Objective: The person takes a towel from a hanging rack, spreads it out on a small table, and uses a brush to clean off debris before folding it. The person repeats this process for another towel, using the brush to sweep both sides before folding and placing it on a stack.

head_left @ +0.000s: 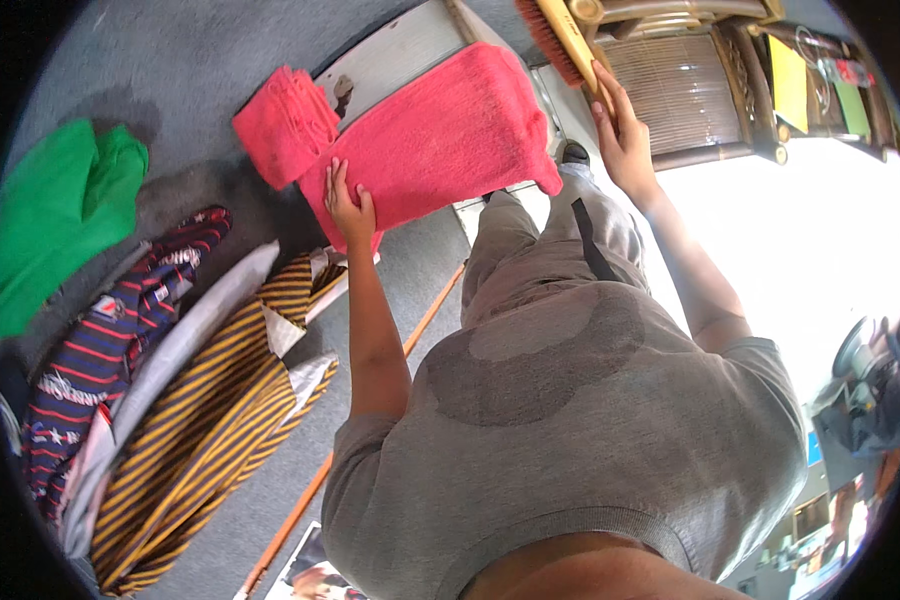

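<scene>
A pink terry towel (435, 142) is spread over a white surface (412, 60) in front of me. My left hand (350, 202) rests palm down near the towel's left end, fingers somewhat apart. Just beyond it, a folded pink cloth (289, 124) sits against the towel's left edge. My right hand (621, 139) grips the handle of a wooden brush (566, 30) with reddish-brown bristles. The brush is held off to the right of the towel, apart from it, and the upper frame edge cuts it off.
Hanging at the left are a green cloth (67, 225), a dark striped garment (105, 337) and a yellow-and-black striped garment (210, 390). A bamboo rack (667, 90) stands at the upper right, with a yellow sheet (787, 82) on it. Strong light fills the right side.
</scene>
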The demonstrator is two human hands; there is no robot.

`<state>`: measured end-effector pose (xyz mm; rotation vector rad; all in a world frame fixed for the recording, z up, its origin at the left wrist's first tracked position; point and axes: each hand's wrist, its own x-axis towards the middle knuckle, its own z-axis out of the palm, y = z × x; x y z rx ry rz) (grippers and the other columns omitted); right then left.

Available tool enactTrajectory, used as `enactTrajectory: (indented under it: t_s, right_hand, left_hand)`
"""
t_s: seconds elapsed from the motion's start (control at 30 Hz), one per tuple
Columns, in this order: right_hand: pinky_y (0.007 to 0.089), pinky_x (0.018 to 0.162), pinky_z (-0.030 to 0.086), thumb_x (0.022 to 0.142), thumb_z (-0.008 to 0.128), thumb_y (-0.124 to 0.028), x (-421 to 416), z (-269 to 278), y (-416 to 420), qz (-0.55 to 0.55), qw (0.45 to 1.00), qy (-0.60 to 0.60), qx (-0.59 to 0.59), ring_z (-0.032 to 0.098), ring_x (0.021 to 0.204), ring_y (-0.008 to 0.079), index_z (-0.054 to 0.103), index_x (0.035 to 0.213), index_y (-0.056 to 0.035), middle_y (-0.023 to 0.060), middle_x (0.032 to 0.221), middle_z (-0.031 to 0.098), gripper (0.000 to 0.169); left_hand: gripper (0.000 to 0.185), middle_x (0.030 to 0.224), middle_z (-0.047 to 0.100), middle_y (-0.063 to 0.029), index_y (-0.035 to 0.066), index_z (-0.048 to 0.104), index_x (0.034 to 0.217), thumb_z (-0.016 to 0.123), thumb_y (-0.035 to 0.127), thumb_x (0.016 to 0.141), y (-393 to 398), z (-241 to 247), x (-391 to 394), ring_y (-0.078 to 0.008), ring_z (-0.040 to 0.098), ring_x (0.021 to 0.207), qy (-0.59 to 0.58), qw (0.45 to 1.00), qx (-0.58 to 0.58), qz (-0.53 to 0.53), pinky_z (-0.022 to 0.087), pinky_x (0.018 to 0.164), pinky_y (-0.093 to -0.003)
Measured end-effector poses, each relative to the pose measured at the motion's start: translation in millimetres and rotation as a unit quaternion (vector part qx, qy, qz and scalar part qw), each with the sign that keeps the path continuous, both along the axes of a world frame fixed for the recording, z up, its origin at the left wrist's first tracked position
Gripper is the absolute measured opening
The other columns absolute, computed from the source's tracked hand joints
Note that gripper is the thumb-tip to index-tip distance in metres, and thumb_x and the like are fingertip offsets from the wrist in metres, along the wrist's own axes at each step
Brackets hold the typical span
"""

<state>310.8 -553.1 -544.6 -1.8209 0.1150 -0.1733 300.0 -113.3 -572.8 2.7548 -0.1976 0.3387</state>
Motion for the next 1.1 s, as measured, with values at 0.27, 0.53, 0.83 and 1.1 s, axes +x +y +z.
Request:
enactTrajectory:
  t_s: [0.27,0.53,0.83,1.1]
  right_hand:
    - [0.0414,0.054,0.051,0.085,0.06,-0.013,-32,29,91,0.332,0.894,-0.088,-0.287,0.063,0.063,0.03,0.05,0.135,-0.0323,0.0109,0.078,0.062,0.055]
    - [0.0468,0.049,0.05,0.097,0.049,-0.028,-20,12,27,0.145,0.901,0.066,-0.403,0.066,0.063,0.0334,0.051,0.135,-0.0301,0.0172,0.081,0.066,0.038]
    - [0.0484,0.056,0.051,0.089,0.052,-0.014,-35,22,122,0.223,0.884,-0.047,-0.409,0.065,0.064,0.0356,0.055,0.127,-0.0245,0.0177,0.075,0.065,0.039]
    - [0.0493,0.052,0.05,0.095,0.046,-0.017,-44,15,73,0.026,0.873,0.047,-0.485,0.065,0.06,0.0372,0.045,0.138,-0.0332,0.0178,0.07,0.066,0.047]
  left_hand:
    - [0.054,0.145,0.042,-0.0182,0.008,0.05,0.133,0.057,0.012,0.08,-2,3,3,-0.0383,0.038,0.134,-0.04,0.998,0.013,0.039,0.03,0.108,-0.0492]
    - [0.059,0.148,0.036,-0.0198,0.01,0.044,0.138,0.058,0.025,0.082,12,-9,-7,-0.0382,0.034,0.136,-0.012,0.995,0.017,0.096,0.026,0.11,-0.0502]
    - [0.063,0.15,0.033,-0.0176,0.012,0.041,0.14,0.058,0.03,0.083,13,-12,-6,-0.0351,0.032,0.138,-0.008,0.995,0.024,0.099,0.024,0.111,-0.0511]
    - [0.058,0.15,0.035,-0.0148,0.013,0.044,0.139,0.056,0.031,0.086,46,-7,-12,-0.0347,0.032,0.138,0.017,1.0,-0.008,0.021,0.031,0.104,-0.0551]
